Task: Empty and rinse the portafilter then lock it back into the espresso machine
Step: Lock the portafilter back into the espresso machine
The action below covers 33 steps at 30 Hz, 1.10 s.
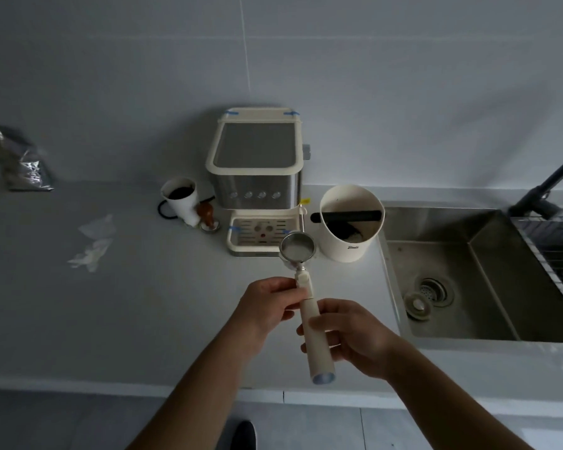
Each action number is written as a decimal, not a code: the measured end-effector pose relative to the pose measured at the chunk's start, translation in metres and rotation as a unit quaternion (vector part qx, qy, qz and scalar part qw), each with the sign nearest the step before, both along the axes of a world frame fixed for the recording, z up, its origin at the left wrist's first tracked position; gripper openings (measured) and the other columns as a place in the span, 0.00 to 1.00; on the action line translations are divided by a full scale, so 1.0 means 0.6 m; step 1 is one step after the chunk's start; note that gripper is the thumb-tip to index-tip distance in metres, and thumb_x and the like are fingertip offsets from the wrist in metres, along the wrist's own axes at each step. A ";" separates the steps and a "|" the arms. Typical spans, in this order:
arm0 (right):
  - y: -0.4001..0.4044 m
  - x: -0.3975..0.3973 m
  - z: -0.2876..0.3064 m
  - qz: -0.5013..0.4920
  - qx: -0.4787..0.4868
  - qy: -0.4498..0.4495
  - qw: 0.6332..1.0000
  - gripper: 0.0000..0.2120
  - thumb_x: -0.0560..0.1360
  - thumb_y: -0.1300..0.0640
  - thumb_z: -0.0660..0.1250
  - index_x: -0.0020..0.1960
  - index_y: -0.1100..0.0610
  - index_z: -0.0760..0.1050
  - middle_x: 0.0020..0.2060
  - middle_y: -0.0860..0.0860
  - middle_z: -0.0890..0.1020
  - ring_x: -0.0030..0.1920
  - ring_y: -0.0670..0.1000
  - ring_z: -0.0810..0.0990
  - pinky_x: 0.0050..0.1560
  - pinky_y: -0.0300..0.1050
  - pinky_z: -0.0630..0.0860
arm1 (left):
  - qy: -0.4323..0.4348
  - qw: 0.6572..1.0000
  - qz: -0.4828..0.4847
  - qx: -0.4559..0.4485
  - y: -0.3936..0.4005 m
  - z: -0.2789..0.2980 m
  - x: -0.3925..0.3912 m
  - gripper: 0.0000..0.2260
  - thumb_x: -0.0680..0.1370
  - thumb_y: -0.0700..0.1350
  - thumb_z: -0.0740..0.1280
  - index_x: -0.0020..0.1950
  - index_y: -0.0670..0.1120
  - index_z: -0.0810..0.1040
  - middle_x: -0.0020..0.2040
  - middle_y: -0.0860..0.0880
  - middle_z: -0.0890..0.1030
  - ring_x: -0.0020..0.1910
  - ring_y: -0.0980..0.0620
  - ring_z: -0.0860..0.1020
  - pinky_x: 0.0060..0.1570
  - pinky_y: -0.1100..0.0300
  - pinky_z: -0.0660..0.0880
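Both hands, left (267, 303) and right (342, 332), grip portafilter (306, 287), basket looks empty; knock box (350, 222) holds dark grounds

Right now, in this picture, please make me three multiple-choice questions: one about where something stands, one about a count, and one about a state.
1. Where does the knock box stand?
A. Between the espresso machine and the sink
B. Left of the white cup
C. Inside the sink

2. How many round buttons show on the machine's front panel?
A. Two
B. Four
C. Six

3. In what state is the portafilter?
A. Locked into the machine
B. Lying in the sink
C. Held by both hands above the counter

Answers:
1. A: the knock box sits on the counter, right of the machine and left of the sink.
2. B: four buttons sit in one row.
3. C: the left hand grips near the neck and the right hand grips the handle, with the basket open side up in front of the drip tray.
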State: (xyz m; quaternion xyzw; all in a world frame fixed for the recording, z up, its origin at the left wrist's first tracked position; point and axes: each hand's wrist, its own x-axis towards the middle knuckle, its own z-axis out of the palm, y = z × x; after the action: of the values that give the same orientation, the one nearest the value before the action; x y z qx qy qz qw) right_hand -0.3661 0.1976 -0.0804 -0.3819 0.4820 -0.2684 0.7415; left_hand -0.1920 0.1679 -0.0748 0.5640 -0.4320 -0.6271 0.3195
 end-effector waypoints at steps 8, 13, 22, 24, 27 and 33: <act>-0.049 0.103 -0.022 0.016 0.017 -0.010 1.000 0.21 0.69 0.59 0.68 0.62 0.60 0.74 0.46 0.59 0.84 0.47 0.60 0.84 0.49 0.55 0.80 | -0.034 0.999 -0.036 0.006 -0.049 -0.014 0.103 0.05 0.71 0.48 0.72 0.45 0.54 0.86 0.42 0.51 0.86 0.45 0.53 0.83 0.47 0.57 0.77; -0.096 0.171 -0.044 -0.019 0.022 -0.021 0.999 0.19 0.72 0.57 0.67 0.63 0.57 0.74 0.46 0.58 0.84 0.48 0.60 0.84 0.53 0.60 0.80 | -0.040 0.996 -0.085 0.011 -0.112 -0.029 0.166 0.05 0.71 0.48 0.71 0.45 0.55 0.86 0.43 0.53 0.86 0.44 0.56 0.83 0.47 0.57 0.76; -0.137 0.221 -0.076 -0.075 0.028 -0.040 0.996 0.22 0.70 0.58 0.69 0.63 0.59 0.72 0.45 0.57 0.84 0.46 0.59 0.84 0.48 0.54 0.80 | -0.152 0.969 -0.185 -0.069 -0.183 -0.028 0.229 0.03 0.72 0.53 0.71 0.43 0.61 0.83 0.39 0.62 0.84 0.42 0.64 0.80 0.44 0.61 0.75; -0.143 0.224 -0.083 -0.085 0.034 -0.043 0.995 0.23 0.69 0.58 0.69 0.62 0.60 0.72 0.45 0.57 0.84 0.45 0.59 0.84 0.47 0.54 0.80 | -0.185 0.958 -0.189 -0.115 -0.198 -0.016 0.247 0.05 0.72 0.53 0.71 0.47 0.59 0.83 0.42 0.61 0.84 0.43 0.65 0.80 0.44 0.66 0.75; -0.151 0.227 -0.099 -0.099 0.041 -0.045 0.993 0.23 0.68 0.57 0.69 0.62 0.60 0.71 0.44 0.56 0.85 0.45 0.58 0.84 0.48 0.53 0.80 | -0.217 0.927 -0.198 -0.234 -0.225 0.019 0.269 0.07 0.73 0.51 0.72 0.50 0.55 0.83 0.43 0.58 0.84 0.43 0.65 0.80 0.40 0.73 0.74; -0.176 0.231 -0.124 -0.121 0.046 -0.058 0.990 0.24 0.69 0.57 0.70 0.64 0.54 0.72 0.46 0.56 0.85 0.46 0.58 0.84 0.46 0.53 0.81 | -0.251 0.832 -0.205 -0.450 -0.286 0.115 0.263 0.07 0.74 0.44 0.72 0.51 0.47 0.84 0.41 0.54 0.83 0.40 0.60 0.80 0.41 0.71 0.74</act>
State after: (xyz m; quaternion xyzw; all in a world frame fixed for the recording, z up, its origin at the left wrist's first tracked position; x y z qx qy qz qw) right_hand -0.2278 0.0919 -0.1550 -0.2700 0.4925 -0.3554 0.7471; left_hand -0.0345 -0.0034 -0.0057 0.3942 -0.8378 -0.2509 0.2823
